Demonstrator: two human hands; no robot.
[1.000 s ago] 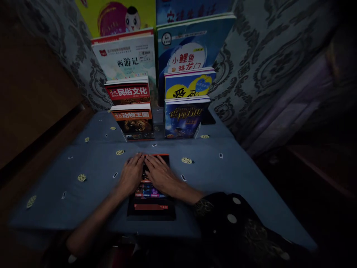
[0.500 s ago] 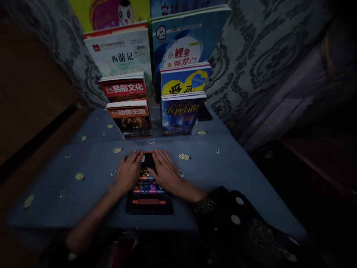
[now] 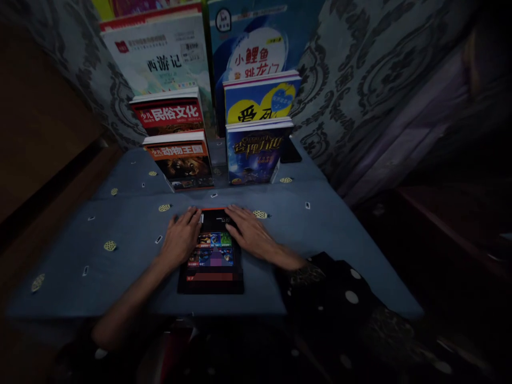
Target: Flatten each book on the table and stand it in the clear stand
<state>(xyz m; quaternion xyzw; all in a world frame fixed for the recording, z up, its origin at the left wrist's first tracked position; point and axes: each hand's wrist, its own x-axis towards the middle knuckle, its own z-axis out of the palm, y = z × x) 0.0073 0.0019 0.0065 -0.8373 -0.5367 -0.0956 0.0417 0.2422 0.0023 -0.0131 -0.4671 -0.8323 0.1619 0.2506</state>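
Observation:
A book with a black cover and rows of small coloured pictures lies flat on the blue tablecloth in front of me. Along its upper left edge rests my left hand, palm down, fingers stretched out and covering part of that edge. My right hand lies at the upper right corner with its fingers flat and its thumb apart, touching the cover's side. Neither hand grips the book.
Beyond the book stand two rows of upright books, among them an orange-topped animal book and a dark blue book. A dark flat object lies behind the right row. Patterned cloth hangs at the back; the tablecloth has pineapple prints.
My right hand has slid to the right, off the middle of the cover toward its right edge, uncovering more pictures. My left hand stays at the left edge. The view has tilted down slightly.

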